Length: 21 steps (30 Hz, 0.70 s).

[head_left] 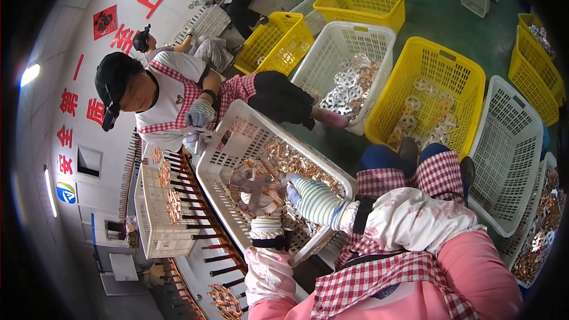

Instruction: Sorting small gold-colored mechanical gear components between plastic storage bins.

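Over a white plastic crate point(234, 136) of copper-coloured metal parts point(308, 169), my left hand point(261, 206) in a striped glove is closed on a copper-coloured metal part point(259, 185) with flat arms. That part is blurred and covers most of my left fingers. My right hand point(314, 199), also in a striped glove, reaches in from the right. Its fingers are bent and pressed together beside the part's right edge. Whether they touch the part or pinch something small is hidden.
Across the crate a co-worker's gloved hand point(200, 112) is near its far-left rim. A rack with black-tipped rods point(198, 216) runs along the left. Near my knees stand a yellow crate point(441, 59) with metal parts, a white crate point(504, 142) and another white crate point(379, 38).
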### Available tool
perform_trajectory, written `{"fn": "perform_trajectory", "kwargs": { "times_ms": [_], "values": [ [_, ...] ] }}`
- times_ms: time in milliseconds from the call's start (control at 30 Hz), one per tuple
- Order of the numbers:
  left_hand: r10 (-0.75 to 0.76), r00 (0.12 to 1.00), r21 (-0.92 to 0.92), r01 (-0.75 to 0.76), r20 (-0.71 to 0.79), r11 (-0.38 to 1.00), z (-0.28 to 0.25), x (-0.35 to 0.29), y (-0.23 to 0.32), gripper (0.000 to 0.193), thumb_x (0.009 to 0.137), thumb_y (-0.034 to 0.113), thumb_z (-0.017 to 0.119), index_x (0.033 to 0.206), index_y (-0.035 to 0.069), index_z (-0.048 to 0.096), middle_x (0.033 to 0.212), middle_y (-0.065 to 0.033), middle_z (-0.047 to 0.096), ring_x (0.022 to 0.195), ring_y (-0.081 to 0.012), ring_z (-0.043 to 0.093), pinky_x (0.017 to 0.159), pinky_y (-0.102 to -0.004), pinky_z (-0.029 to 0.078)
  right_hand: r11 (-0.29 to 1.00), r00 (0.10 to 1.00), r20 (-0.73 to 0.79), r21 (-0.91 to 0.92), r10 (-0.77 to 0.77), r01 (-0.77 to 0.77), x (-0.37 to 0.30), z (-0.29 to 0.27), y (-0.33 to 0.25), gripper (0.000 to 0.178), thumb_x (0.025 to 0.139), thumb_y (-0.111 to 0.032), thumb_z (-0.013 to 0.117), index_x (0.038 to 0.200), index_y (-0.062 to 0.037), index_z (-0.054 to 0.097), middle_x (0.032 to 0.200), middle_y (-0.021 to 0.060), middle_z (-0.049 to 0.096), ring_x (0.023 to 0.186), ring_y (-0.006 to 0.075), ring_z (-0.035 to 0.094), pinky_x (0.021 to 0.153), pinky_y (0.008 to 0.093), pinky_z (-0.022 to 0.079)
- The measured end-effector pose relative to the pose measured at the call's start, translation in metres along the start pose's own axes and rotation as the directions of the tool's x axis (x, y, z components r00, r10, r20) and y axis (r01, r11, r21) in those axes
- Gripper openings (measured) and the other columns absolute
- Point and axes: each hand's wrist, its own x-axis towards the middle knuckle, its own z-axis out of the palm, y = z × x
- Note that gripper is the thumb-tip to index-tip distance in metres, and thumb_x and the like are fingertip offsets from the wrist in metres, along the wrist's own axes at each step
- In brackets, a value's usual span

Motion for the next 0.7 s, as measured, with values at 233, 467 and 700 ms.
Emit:
{"fn": "perform_trajectory", "kwargs": {
  "times_ms": [233,467,700],
  "values": [
    [0.191,0.947,0.208,-0.139,-0.259,0.968,0.043,0.013,-0.009,0.05,0.09,0.019,0.054,0.134,0.003,0.039,0.126,-0.0196,0.05,0.107,-0.0317,0.056,0.086,-0.0397,0.054,0.965,0.981,-0.071,-0.21,-0.178,0.16,-0.001,-0.001,-0.009,0.032,0.086,-0.022,0.063,0.111,-0.0039,0.055,0.095,0.0204,0.065,0.085,0.0376,0.064,0.075,0.0417,0.051],
    [0.262,0.934,0.256,-0.199,-0.241,0.946,0.044,0.009,-0.007,0.047,0.095,0.031,0.043,0.133,0.003,0.041,0.124,-0.0182,0.053,0.11,-0.0281,0.053,0.098,-0.0391,0.044,0.987,1.0,0.018,-0.158,-0.001,0.004,-0.001,-0.002,-0.018,0.03,0.087,-0.026,0.064,0.104,-0.0017,0.06,0.087,0.0194,0.067,0.08,0.0335,0.066,0.073,0.0389,0.05],
    [0.088,0.95,-0.074,-0.115,-0.299,0.991,0.058,0.005,-0.004,0.053,0.096,0.039,0.043,0.137,0.006,0.038,0.132,-0.018,0.049,0.113,-0.0306,0.053,0.1,-0.0414,0.043,0.979,0.995,0.071,-0.198,0.064,-0.049,-0.003,-0.004,-0.028,0.035,0.086,-0.035,0.066,0.099,-0.0029,0.061,0.086,0.0188,0.066,0.082,0.0324,0.066,0.074,0.0394,0.05]
  ]
}}
